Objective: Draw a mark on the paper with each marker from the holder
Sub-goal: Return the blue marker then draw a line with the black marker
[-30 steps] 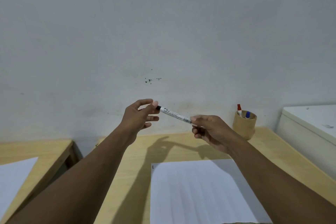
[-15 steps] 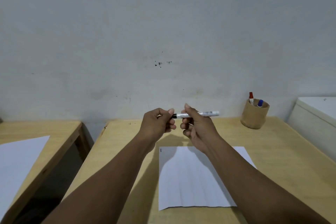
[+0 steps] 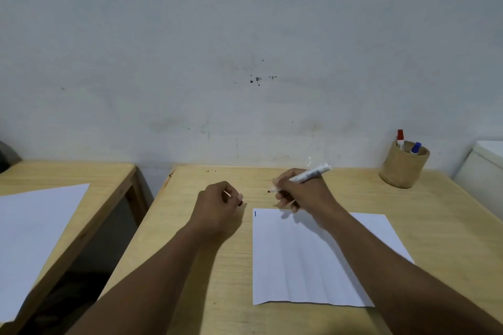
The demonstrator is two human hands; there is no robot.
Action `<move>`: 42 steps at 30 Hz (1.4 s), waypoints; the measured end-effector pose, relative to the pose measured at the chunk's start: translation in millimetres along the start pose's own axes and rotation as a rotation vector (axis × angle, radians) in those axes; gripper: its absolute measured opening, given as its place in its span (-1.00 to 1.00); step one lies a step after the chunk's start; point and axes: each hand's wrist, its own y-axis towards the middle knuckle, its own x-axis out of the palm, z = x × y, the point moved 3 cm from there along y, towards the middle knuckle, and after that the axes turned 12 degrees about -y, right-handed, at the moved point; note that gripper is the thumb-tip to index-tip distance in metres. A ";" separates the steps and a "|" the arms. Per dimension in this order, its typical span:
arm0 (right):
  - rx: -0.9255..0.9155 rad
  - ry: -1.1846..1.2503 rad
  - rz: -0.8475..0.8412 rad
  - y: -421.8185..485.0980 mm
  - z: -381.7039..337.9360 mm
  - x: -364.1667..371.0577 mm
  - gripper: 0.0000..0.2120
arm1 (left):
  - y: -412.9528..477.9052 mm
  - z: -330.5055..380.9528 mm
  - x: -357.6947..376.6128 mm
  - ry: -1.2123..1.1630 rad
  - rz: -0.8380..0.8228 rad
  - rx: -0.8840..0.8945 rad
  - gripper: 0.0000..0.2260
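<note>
Marker out, cap off!
Right hand (image 3: 304, 193) grips the marker (image 3: 300, 177), tip above the paper (image 3: 313, 261); left hand (image 3: 217, 207) curls around the cap (image 3: 240, 203).

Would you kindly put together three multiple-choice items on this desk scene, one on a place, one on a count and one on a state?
1. Where does the round wooden holder stand on the light wooden table?
A. far right corner by the wall
B. on the paper
C. near left edge

2. How many markers stand in the holder?
A. none
B. two
C. four

3. What is the state of the white-barrelled marker in the right hand?
A. capped
B. uncapped, tip above bare table just beyond the paper
C. lying on the paper

Answers:
1 A, it sits at the far right by the wall.
2 B, a red-capped marker and a blue-capped marker show.
3 B, the dark tip is exposed beyond the white sheet of paper, and the left hand pinches a small dark piece, probably the cap.
</note>
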 end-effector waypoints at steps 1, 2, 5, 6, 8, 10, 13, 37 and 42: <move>0.006 0.012 0.008 -0.3 7.6 9.3 -0.92 | -0.9 -2.2 3.7 0.039 -0.010 0.018 -0.89; 0.022 0.019 0.013 -0.3 16.0 17.8 -0.90 | -0.9 -4.5 6.0 0.079 -0.020 0.038 -0.90; 0.079 0.009 0.052 -1.0 36.6 33.1 -0.87 | 1.5 -8.4 6.8 0.108 -0.032 0.045 -0.91; 0.088 0.011 0.073 -0.5 40.7 34.6 -0.86 | 2.8 -10.4 6.5 0.098 -0.030 0.048 -0.91; 0.087 0.018 0.095 1.0 44.4 36.2 -0.84 | 2.4 -13.9 7.1 0.087 -0.026 0.058 -0.91; 0.063 0.013 0.084 3.6 46.3 39.1 -0.84 | 2.7 -18.3 8.7 0.100 -0.031 0.080 -0.91; 0.036 -0.007 0.080 7.5 50.0 42.3 -0.83 | 3.8 -20.9 9.1 0.101 -0.032 0.098 -0.91; 0.179 0.487 0.134 5.9 11.5 -22.3 -0.87 | 15.3 27.0 9.6 -0.507 -0.116 -0.128 -0.84; 0.195 0.573 0.132 -11.1 3.8 -62.4 -0.86 | 18.1 67.5 45.0 -0.675 -0.258 -0.161 -0.81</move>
